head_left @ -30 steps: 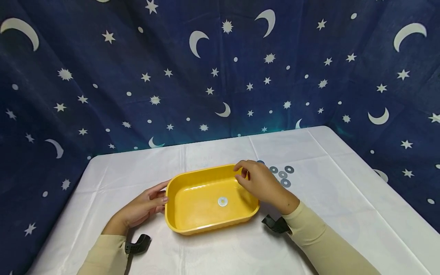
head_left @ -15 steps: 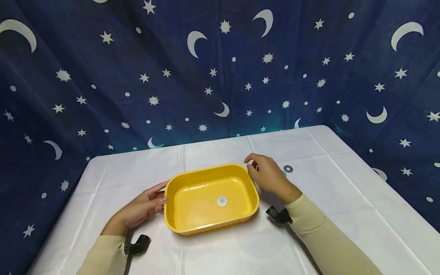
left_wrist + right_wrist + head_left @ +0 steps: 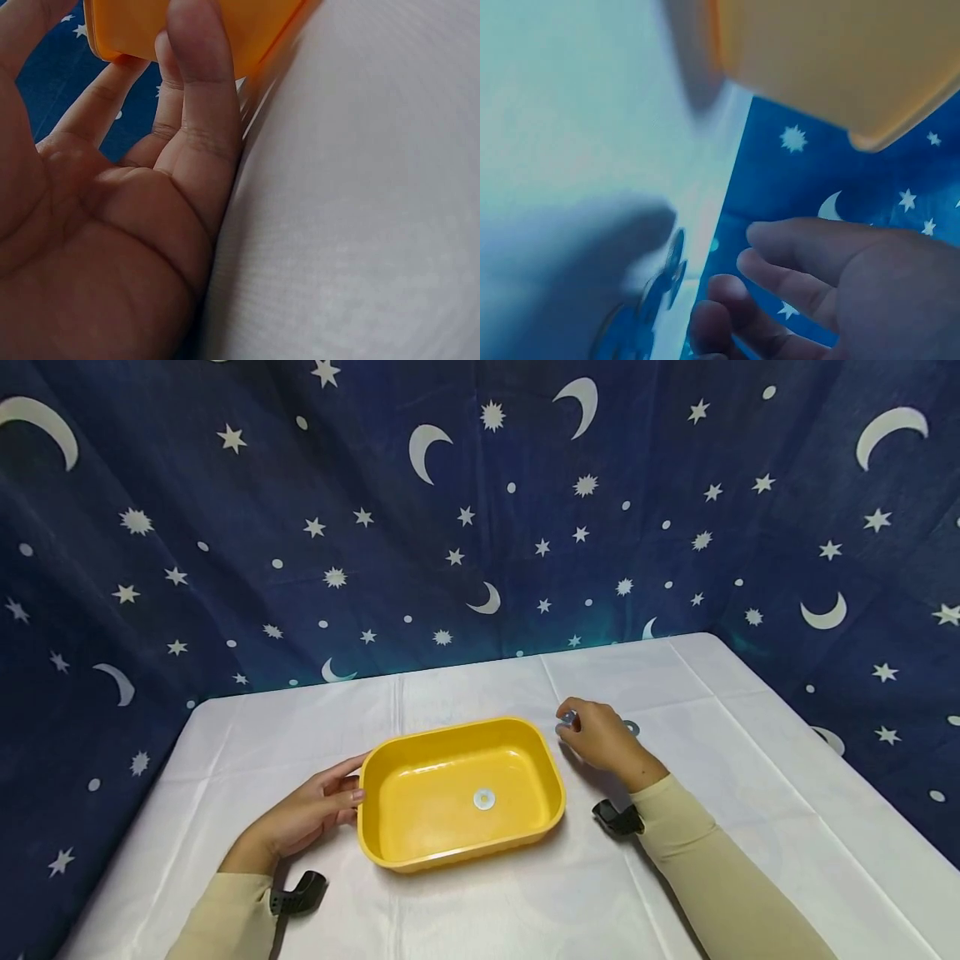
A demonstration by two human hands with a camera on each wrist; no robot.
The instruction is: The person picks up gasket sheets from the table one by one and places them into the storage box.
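Note:
A yellow rectangular tray stands on the white-covered table with one silver washer on its floor. My left hand rests against the tray's left end, fingers extended along its outer wall and thumb at the rim. The left wrist view shows those fingers touching the orange-looking tray. My right hand is right of the tray, over a group of washers that it partly hides. In the right wrist view its fingers are loosely bent and apart from the washers, with nothing held.
The white cloth-covered table ends at a dark blue curtain with moons and stars. A black wrist-camera mount sits at the left wrist, and a similar black mount at the right.
My right hand has moved from over the tray's far right corner rightward to the loose washers. The left hand and tray stay in place, as does the washer inside.

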